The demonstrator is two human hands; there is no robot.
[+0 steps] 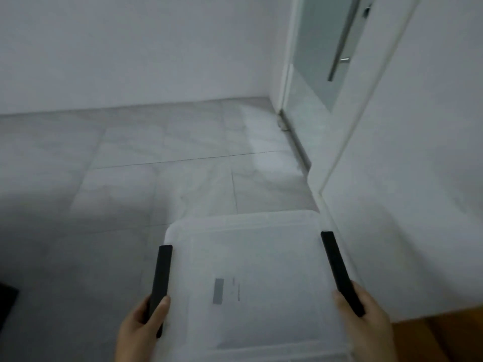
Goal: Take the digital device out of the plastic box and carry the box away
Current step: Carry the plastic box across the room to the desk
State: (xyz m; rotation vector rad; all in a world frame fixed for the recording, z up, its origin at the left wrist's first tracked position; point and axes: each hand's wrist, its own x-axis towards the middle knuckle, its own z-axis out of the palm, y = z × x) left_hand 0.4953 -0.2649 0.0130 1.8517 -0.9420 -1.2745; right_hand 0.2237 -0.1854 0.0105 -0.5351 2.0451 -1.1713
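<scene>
A translucent white plastic box (251,259) with its lid on is held in front of me above the floor, low in the view. It has a black latch on each side and a grey label on the lid. My left hand (141,327) grips the left black latch (160,280). My right hand (366,320) grips the right black latch (339,270). The digital device is not in view; the box's inside is too blurred to read.
Grey marble floor tiles (162,158) stretch ahead to a white wall (136,48). A glass door (324,53) with a long metal handle stands at the upper right. A white wall corner (405,178) is close on the right. A dark object (6,301) sits at the left edge.
</scene>
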